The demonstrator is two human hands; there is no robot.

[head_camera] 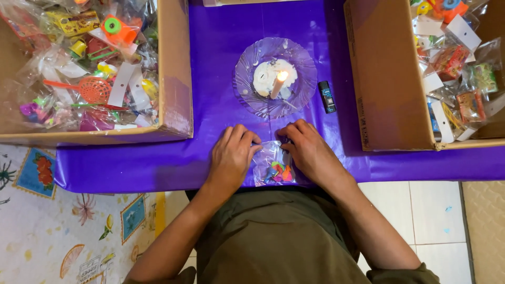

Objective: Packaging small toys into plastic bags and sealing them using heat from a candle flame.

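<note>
- Flanking the purple-covered worktop (221,105) are two cardboard boxes: the left box (176,79) at ten o'clock from the hands, the right box (384,79) at two o'clock.
- Both boxes are filled with small packets of colourful plastic toys in clear wrap with white card headers; the left one also shows an orange netted paddle (93,88).
- At twelve o'clock from the hands stands a clear glass plate (247,58) with a lit white candle (278,84) upright in a pool of wax at its middle.
- A small dark lighter (327,97) lies flat on the worktop just beside the plate, at its three o'clock.
- Between the plate and the hands lies only bare purple cover.
- A patterned mat (63,231) covers the floor at eight o'clock, pale tiles (431,210) at four o'clock.
- The small clear bag (272,164) lies flat on the worktop near its front edge, directly before the person, with tiny bright pieces gathered at its lower end.
- The left hand (231,158) rests on the bag's left edge, fingers curled down and pinching at the upper corner.
- The right hand (310,152) presses on the bag's right edge, fingers bent and closed on the top rim near one o'clock of the bag.
</note>
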